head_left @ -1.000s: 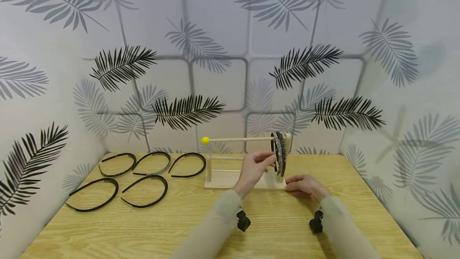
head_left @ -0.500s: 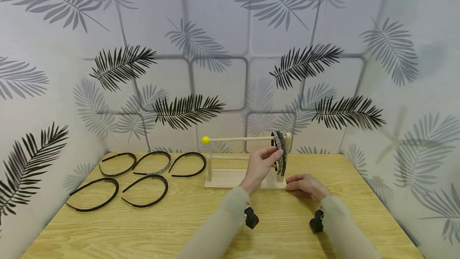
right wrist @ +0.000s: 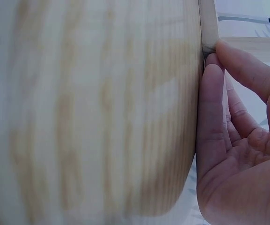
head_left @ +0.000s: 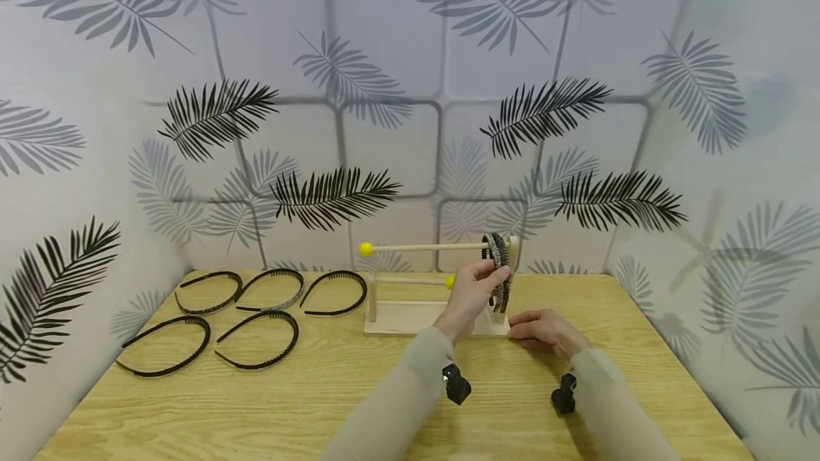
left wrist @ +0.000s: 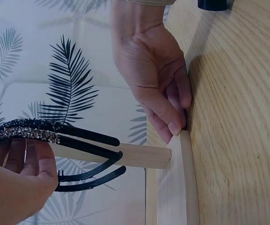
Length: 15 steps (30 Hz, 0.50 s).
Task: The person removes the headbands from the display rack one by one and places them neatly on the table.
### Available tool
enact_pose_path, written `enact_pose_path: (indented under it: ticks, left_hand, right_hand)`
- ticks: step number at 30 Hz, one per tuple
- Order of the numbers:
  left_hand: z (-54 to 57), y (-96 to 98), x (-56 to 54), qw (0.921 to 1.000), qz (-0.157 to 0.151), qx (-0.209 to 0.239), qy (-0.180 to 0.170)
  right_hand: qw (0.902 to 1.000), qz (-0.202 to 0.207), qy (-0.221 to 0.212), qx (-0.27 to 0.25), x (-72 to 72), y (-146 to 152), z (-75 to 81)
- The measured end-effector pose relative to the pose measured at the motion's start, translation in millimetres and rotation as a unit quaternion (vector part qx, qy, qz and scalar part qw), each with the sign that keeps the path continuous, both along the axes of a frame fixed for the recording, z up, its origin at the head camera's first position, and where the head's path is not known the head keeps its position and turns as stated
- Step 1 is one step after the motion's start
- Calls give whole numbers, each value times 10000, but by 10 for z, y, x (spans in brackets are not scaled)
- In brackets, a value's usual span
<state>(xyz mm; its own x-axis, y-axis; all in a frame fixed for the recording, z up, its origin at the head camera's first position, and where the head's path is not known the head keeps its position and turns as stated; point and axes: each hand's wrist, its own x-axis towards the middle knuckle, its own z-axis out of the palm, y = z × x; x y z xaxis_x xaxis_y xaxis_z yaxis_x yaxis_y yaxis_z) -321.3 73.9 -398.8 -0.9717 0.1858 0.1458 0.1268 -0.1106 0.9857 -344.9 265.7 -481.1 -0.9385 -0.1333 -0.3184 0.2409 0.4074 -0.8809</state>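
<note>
A light wooden rack point(head_left: 402, 319) stands at the back of the table, its upper rod point(head_left: 423, 247) tipped with a yellow ball point(head_left: 366, 250). Black and glittery headbands point(head_left: 499, 246) hang bunched at that rod's right end. My left hand point(head_left: 472, 299) holds a silver glittery headband point(left wrist: 32, 134) there, its fingers inside the curve and the thumb outside. A black headband point(left wrist: 90, 134) lies close against it. At the right front corner of the base, my right hand point(head_left: 549, 331) pinches the wood between thumb and fingers. The left forearm and hand partly hide the rack's lower rod.
Several dark headbands lie on the left of the wooden table point(head_left: 256, 411), among them a black one point(head_left: 259, 340) in front and a partly glittery one point(head_left: 272, 290) behind. A leaf-patterned wall point(head_left: 384, 148) closes off the back.
My left hand has shifted rightward along the rack, up against the bunched headbands. A yellow ball on the lower rod has come into view beside it. The right hand stays put.
</note>
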Motion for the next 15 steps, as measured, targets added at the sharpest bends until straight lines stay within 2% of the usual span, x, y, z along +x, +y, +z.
enact_pose_path:
  ticks: [12, 15]
  left_hand:
    - [-14, -92, 24, 9997, 232, -116, 22]
    - [-19, -139, 21, 9998, 152, -38, 136]
  right_hand:
    - [10000, 2, 66, 11, 32, -8, -38]
    - [9999, -14, 102, 34, 9, -8, -22]
